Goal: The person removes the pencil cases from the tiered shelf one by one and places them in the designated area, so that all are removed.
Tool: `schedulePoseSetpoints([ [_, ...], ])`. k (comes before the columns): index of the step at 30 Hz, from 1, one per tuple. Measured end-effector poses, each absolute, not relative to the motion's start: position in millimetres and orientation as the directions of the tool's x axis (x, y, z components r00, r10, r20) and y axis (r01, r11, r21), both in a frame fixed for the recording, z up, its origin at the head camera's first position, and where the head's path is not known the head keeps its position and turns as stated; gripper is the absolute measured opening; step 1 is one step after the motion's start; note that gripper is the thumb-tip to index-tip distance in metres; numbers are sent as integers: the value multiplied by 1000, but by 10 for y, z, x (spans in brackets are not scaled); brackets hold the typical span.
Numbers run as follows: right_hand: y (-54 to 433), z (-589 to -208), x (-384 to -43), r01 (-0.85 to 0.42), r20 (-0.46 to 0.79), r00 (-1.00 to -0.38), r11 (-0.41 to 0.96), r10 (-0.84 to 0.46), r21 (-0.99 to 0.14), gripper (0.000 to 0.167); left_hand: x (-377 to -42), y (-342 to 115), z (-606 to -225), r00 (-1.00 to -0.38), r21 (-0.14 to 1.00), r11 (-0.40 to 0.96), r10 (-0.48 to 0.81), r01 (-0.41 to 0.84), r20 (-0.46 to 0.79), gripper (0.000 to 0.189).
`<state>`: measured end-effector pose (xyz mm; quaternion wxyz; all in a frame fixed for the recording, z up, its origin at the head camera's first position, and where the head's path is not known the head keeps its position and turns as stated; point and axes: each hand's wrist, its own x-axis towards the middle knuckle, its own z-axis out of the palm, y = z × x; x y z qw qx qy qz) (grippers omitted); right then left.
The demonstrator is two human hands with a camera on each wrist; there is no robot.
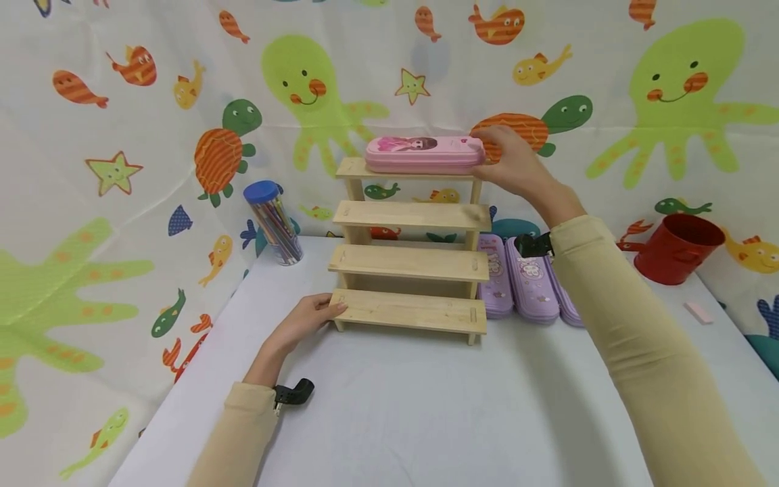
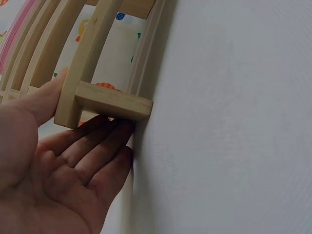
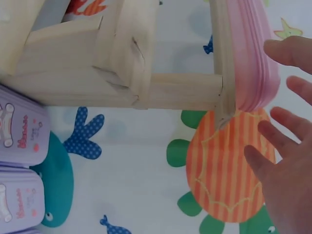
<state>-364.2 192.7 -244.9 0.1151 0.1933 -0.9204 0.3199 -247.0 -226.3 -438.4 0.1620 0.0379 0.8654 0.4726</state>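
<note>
A four-tier wooden step shelf (image 1: 408,262) stands on the white table. On its top tier lies a pink pencil case (image 1: 447,150) with a girl printed on the lid. My left hand (image 1: 306,318) grips the left end of the lowest tier; in the left wrist view the thumb lies against the board (image 2: 68,105) and the fingers reach around by the leg. Up at the right end of the pink case is my right hand (image 1: 517,166). Seen from the right wrist, its fingers (image 3: 285,139) are spread beside the case, with a gap between them and it.
Several purple pencil cases (image 1: 534,284) lie right of the shelf, partly behind my right arm. A clear tube of colored pencils (image 1: 280,226) with a blue lid stands at the left. Farther right are a red metal bucket (image 1: 675,253) and a small pink eraser-like block (image 1: 698,312).
</note>
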Motion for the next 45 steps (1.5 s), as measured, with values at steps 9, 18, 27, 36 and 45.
schedulePoseSetpoints([
  [9,1815,-2521,-3699,-388,245,-922,722,-301,-572,68,-2435,-2304,-4395,-946,824,560,215,-85,-244,68],
  [18,1722,-2500,-3797,-352,231,-936,719,-266,-599,63,-2479,-2292,-4410,-948,816,571,205,-86,-244,71],
  [27,1691,-2466,-3779,-375,251,-927,712,-279,-594,52,-2474,-2275,-4403,-946,827,557,216,-83,-241,73],
  [36,1649,-2429,-3681,-380,233,-925,730,-300,-568,50,-2469,-2280,-4393,-948,829,556,228,-61,-223,70],
  [45,1628,-2452,-3588,-383,257,-923,736,-285,-559,50,-2447,-2258,-4373,-948,831,552,223,-70,-228,69],
])
